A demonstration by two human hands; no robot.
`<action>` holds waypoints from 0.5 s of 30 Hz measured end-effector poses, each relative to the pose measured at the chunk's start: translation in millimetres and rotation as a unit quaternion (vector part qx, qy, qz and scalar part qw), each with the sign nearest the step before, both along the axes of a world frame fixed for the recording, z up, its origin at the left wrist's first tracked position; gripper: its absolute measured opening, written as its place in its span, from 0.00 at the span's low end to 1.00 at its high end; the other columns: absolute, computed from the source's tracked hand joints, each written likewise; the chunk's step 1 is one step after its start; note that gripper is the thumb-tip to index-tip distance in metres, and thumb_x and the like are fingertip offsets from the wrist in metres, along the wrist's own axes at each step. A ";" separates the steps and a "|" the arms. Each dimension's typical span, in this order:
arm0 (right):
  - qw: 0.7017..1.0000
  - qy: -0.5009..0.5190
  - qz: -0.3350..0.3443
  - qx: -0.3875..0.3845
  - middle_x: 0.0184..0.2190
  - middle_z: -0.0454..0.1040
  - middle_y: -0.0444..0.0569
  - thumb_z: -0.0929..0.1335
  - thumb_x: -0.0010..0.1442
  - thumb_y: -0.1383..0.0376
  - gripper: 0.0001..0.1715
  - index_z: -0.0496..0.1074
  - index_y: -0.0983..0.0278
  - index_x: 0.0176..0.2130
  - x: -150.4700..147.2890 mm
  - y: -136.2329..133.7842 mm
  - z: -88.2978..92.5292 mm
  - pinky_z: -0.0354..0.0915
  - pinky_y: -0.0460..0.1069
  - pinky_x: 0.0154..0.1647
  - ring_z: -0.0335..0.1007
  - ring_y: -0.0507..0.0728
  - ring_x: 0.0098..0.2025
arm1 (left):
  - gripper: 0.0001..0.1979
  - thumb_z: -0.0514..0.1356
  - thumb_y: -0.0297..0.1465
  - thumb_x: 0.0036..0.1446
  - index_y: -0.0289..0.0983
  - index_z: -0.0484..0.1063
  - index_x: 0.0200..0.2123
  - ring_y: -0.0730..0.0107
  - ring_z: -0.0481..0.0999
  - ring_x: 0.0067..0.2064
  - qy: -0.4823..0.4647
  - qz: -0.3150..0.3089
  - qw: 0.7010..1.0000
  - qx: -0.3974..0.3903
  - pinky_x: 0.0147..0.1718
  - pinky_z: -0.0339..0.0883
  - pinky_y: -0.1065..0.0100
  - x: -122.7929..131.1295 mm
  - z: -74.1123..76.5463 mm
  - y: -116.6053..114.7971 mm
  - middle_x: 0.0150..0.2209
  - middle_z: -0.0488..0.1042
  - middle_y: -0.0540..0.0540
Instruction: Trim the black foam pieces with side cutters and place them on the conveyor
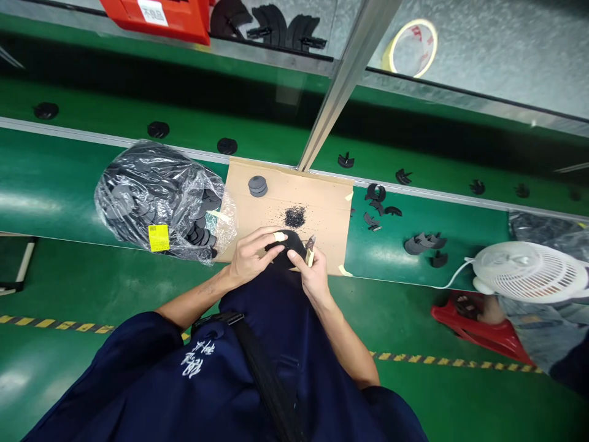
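My left hand (251, 255) grips a round black rubber part (289, 247) over the near edge of a cardboard sheet (317, 202). One of its fingers wears a pale tape wrap. My right hand (313, 273) pinches a small knife (310, 248) whose tip touches the part's right side. A little pile of black shavings (295, 216) lies on the cardboard just beyond the part. A short stack of grey discs (257, 185) sits at the cardboard's far left corner.
A clear plastic bag (156, 199) full of black parts lies left of the cardboard. Several loose black pieces (423, 242) lie on the green bench (55, 178) to the right. A white fan (529, 273) and red tray (483, 328) sit far right. A metal post (343, 77) rises behind.
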State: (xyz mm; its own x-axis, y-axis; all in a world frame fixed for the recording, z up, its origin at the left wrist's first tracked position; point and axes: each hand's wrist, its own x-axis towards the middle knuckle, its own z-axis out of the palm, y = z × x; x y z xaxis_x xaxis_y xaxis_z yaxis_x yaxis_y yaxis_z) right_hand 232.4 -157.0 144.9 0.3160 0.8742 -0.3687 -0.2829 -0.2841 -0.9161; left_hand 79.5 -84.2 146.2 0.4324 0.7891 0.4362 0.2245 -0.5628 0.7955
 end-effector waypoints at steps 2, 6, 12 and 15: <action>1.000 -0.021 0.007 0.013 0.30 0.76 0.42 0.78 0.51 0.48 0.22 0.78 0.60 0.37 0.1 -0.2 0.6 0.71 0.50 0.36 0.70 0.53 0.32 | 0.10 0.63 0.34 0.66 0.37 0.78 0.46 0.65 0.83 0.48 -0.031 0.016 0.998 -0.052 0.49 0.79 0.64 1.3 -3.0 -2.1 0.45 0.82 0.41; 0.996 -0.083 0.021 0.033 0.30 0.76 0.44 0.77 0.54 0.48 0.21 0.77 0.61 0.35 2.2 -1.1 1.7 0.70 0.50 0.37 0.70 0.54 0.33 | 0.24 0.67 0.41 0.62 0.35 0.72 0.56 0.63 0.83 0.47 -0.085 0.004 0.970 -0.226 0.47 0.79 0.65 2.1 -9.8 -0.6 0.50 0.81 0.38; 0.980 -0.178 0.060 0.072 0.32 0.76 0.45 0.75 0.58 0.48 0.20 0.76 0.61 0.37 11.1 -0.1 7.2 0.70 0.50 0.37 0.71 0.55 0.34 | 0.24 0.66 0.48 0.59 0.32 0.80 0.45 0.61 0.84 0.42 -0.059 -0.068 0.941 -0.326 0.42 0.80 0.65 -5.0 -6.2 9.1 0.41 0.84 0.41; 0.955 -0.261 0.070 0.125 0.36 0.79 0.48 0.75 0.58 0.53 0.15 0.77 0.60 0.40 20.0 1.0 13.5 0.71 0.53 0.43 0.74 0.58 0.39 | 0.20 0.66 0.44 0.61 0.33 0.81 0.46 0.63 0.84 0.42 -0.019 -0.056 0.971 -0.233 0.43 0.79 0.66 -7.4 2.6 7.9 0.41 0.84 0.41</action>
State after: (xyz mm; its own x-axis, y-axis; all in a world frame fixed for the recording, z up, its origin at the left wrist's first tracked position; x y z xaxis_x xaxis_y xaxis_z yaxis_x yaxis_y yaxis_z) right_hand 252.4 -155.9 158.4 0.2722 0.9617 0.0328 0.2553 -0.0393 -0.9661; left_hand 72.1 -76.2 148.9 0.5176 0.8535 0.0601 0.1480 -0.1586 0.9762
